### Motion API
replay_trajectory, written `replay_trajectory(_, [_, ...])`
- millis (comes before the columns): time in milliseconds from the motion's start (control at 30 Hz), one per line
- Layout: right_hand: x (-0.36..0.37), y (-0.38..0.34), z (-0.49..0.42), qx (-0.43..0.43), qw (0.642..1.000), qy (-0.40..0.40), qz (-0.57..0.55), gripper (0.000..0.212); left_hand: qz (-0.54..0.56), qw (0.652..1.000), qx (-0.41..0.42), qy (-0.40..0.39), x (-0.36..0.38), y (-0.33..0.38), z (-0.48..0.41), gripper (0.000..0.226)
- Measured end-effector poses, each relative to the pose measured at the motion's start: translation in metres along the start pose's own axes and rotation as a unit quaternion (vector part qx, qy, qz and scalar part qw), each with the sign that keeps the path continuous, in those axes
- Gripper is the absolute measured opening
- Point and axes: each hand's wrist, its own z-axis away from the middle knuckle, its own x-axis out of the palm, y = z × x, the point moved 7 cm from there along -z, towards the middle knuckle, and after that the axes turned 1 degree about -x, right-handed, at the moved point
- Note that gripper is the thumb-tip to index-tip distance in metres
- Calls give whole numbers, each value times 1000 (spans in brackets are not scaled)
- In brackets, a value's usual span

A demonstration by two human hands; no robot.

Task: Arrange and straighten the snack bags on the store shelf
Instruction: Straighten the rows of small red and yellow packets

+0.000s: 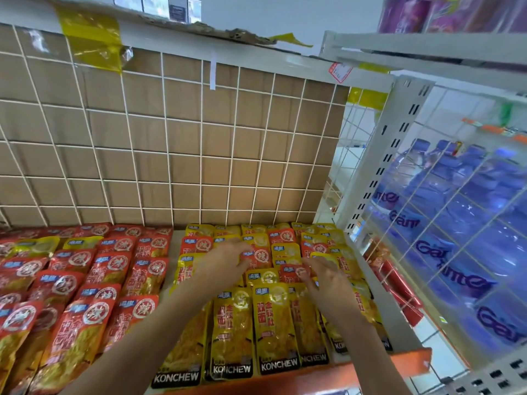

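Note:
Yellow KONCHEW snack bags (275, 326) lie in overlapping rows on the right half of the shelf, with some red bags mixed among them further back. Red snack bags (94, 280) fill the left half. My left hand (225, 259) reaches over the middle of the yellow pile, and its fingers touch a red bag (261, 256) lying there. My right hand (328, 276) hovers just to the right with fingers spread, fingertips on another red bag (292, 273). Whether either hand pinches a bag is not visible.
An orange shelf edge (319, 377) runs along the front. A white wire grid backed by cardboard (176, 143) stands behind the bags. A white slotted upright (382, 172) and wire side panel separate blue water bottles (467, 212) on the right.

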Motion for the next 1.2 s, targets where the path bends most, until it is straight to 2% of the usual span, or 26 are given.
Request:
replay_trajectory(167, [5, -2, -10, -21, 999, -42, 24, 30, -117, 992, -8, -55, 22, 3, -22, 45])
replay_trajectory(333, [11, 1, -15, -27, 997, -45, 50, 34, -128, 990, -15, -49, 28, 0, -28, 47])
replay_trajectory(533, [19, 4, -22, -27, 993, -73, 90, 36, -30, 999, -39, -21, 26, -4, -37, 35])
replay_trajectory(667, [19, 8, -34, -9, 994, -97, 47, 36, 21, 997, -69, -31, 30, -10, -41, 28])
replay_trajectory(867, [16, 10, -39, -18, 987, -155, -21, 29, 84, 994, -66, -29, 28, -8, -49, 16])
replay_trajectory(1100, [12, 19, -51, 26, 984, -111, -138, 7, 136, 990, -46, 4, 24, -9, -54, 8])
replay_trajectory(1200, [6, 23, -57, 41, 979, -60, -193, 28, 169, 984, -53, 30, 16, -7, -58, 11])
